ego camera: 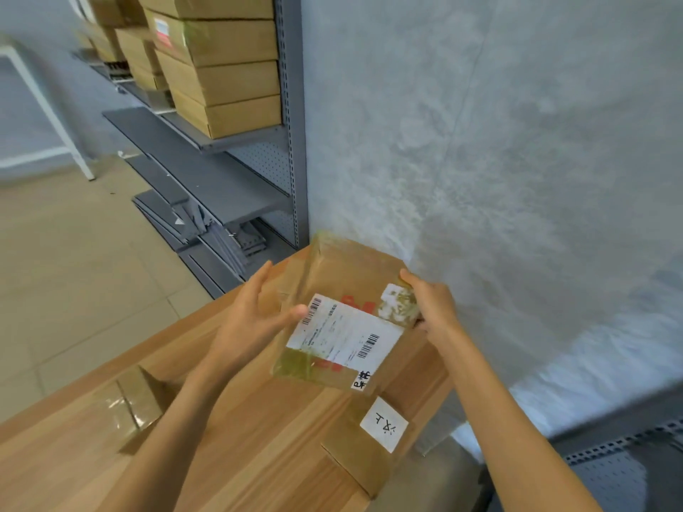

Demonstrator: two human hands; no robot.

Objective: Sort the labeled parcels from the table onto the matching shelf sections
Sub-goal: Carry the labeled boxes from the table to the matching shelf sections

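We gripped the labelled cardboard parcel between our left hand and right hand, fingers curled round its edges, above the worktop.

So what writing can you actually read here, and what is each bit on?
Held parcel, white shipping label: barcodes and fine print, too small and blurred to read.
Same parcel, red print beside the label: mostly covered, unreadable.
Same parcel, small corner tag: handwritten characters, too blurred to read.
Parcel on the table, white sticker: handwritten characters, upside down, not legible.
Shelf box, label: blurred.
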